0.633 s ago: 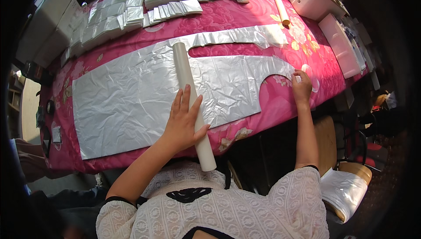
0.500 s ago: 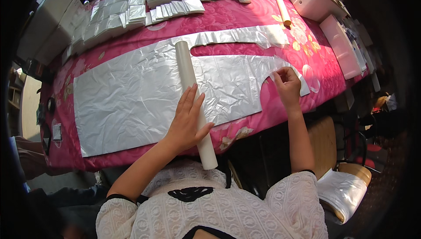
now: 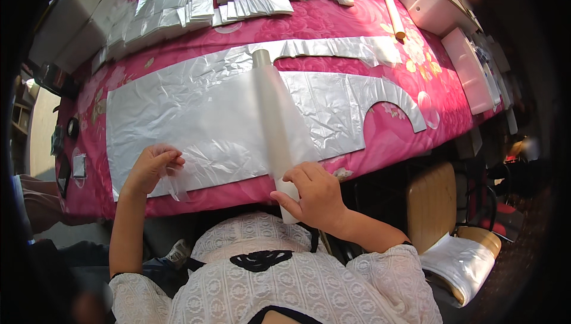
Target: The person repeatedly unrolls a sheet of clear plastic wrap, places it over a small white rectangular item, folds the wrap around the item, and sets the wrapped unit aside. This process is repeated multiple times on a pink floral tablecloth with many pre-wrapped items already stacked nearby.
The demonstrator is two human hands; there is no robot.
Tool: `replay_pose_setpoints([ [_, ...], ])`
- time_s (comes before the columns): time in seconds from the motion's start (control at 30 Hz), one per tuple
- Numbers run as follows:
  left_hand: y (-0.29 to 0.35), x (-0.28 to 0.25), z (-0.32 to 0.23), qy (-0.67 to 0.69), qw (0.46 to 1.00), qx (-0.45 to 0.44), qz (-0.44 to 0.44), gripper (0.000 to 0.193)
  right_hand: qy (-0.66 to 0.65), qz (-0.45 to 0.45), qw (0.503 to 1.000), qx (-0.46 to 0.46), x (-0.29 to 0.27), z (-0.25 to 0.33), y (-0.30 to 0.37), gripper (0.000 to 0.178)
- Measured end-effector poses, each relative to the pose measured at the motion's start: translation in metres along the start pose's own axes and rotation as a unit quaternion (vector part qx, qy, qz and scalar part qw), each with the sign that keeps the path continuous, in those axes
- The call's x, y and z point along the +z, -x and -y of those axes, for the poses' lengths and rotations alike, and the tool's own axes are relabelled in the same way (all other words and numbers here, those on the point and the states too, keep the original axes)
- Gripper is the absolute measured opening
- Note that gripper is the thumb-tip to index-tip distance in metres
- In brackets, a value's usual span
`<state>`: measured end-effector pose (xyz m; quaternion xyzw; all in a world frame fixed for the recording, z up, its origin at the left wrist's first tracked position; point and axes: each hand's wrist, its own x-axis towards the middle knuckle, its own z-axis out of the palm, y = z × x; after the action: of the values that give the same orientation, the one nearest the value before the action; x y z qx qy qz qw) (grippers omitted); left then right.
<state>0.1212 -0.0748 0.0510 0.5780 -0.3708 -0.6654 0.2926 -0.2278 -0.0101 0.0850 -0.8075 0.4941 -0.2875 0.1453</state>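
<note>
Thin, cloudy film (image 3: 226,116) spread over a pale roll (image 3: 272,125).
At the roll's near end, the right hand (image 3: 315,196) lies half curled, its grip unclear; left of the roll, the left hand's (image 3: 156,166) bunched fingers pinch the film's edge. Beneath the roll lies a wrinkled silvery sheet (image 3: 330,107) with cut-outs, on a pink floral tablecloth (image 3: 333,24); beyond the roll, folded packets (image 3: 202,9); far right of it, a white box (image 3: 434,0).

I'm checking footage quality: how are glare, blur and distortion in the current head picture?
Head view: bright highlights on the wrinkled silvery plastic sheet; head view: the long whitish cylindrical roll looks soft and smeared along its middle; head view: the pink floral tablecloth bows along its near edge, and the corners are black.
</note>
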Motion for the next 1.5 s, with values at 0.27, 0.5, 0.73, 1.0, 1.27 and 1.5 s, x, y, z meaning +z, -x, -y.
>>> replay_pose_setpoints([
  [0.27,0.014,-0.08,-0.001,-0.088,0.994,-0.017,-0.063,0.015,-0.161,0.269,0.9,0.302,0.02,-0.014,0.031,0.039],
  [0.5,0.017,-0.095,-0.018,-0.521,0.838,-0.048,-0.155,0.015,-0.194,0.24,0.898,0.312,0.017,-0.011,0.033,0.041],
  [0.73,-0.009,0.06,-0.04,-0.488,0.766,0.379,-0.179,0.042,-0.195,0.252,0.895,0.312,0.017,-0.015,0.033,0.037],
  [1.0,-0.071,0.165,0.021,-0.462,0.761,0.45,-0.065,0.057,-0.218,0.234,0.896,0.308,0.022,-0.02,0.041,0.043],
  [1.27,-0.072,0.175,0.03,-0.593,0.701,0.386,-0.085,0.066,-0.172,0.328,0.888,0.272,0.01,-0.034,0.02,0.054],
  [1.5,-0.07,0.176,0.026,-0.606,0.702,0.367,-0.07,0.066,-0.147,0.228,0.923,0.274,0.023,-0.089,-0.117,0.06],
])
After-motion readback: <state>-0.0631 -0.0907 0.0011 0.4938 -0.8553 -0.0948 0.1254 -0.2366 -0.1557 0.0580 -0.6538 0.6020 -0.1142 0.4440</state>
